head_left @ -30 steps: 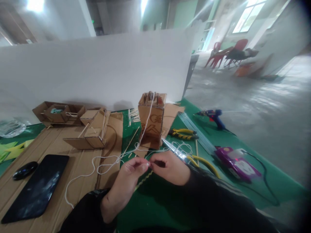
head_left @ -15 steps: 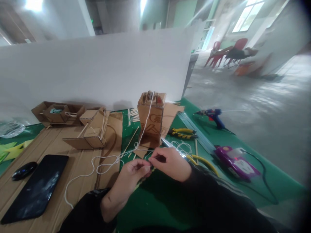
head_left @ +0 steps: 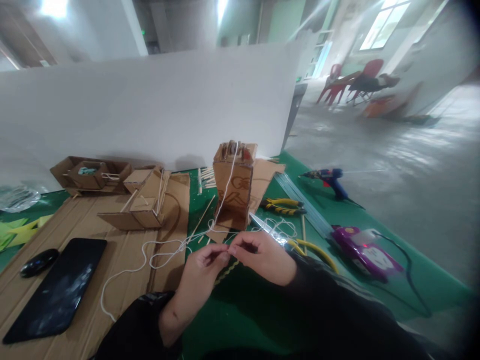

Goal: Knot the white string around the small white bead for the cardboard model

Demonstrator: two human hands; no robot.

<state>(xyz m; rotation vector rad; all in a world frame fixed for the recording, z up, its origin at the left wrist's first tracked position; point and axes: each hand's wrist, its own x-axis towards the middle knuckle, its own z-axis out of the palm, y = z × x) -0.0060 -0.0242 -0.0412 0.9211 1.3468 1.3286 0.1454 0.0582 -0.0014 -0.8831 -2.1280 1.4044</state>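
Observation:
My left hand (head_left: pixel 204 270) and my right hand (head_left: pixel 264 255) meet fingertip to fingertip over the green table, both closed in a pinch. White string (head_left: pixel 180 245) runs up to the fingers, and its end appears pinched between them, mostly hidden. Just behind the hands stands a tapered cardboard tower (head_left: pixel 234 185), upright, with the string hanging from the slotted discs on its top. A thin wavy yellowish strip (head_left: pixel 226 273) shows beneath my fingers. Beside my right hand lie scissors (head_left: pixel 272 230) with yellow handles, partly covered by my hand and sleeve.
Pliers (head_left: pixel 284 205), clear glue sticks (head_left: pixel 303 205), a blue glue gun (head_left: pixel 326 180) and a purple power strip (head_left: pixel 365 252) lie at right. Leftward are a cardboard sheet (head_left: pixel 127 260), cardboard assemblies (head_left: pixel 144 202), a phone (head_left: pixel 56 290) and a mouse (head_left: pixel 39 262). A white partition (head_left: pixel 150 110) stands behind.
Both hands stay close together, and their fingertips have shifted slightly. The right hand has lowered a little. The tower and tools remain in place.

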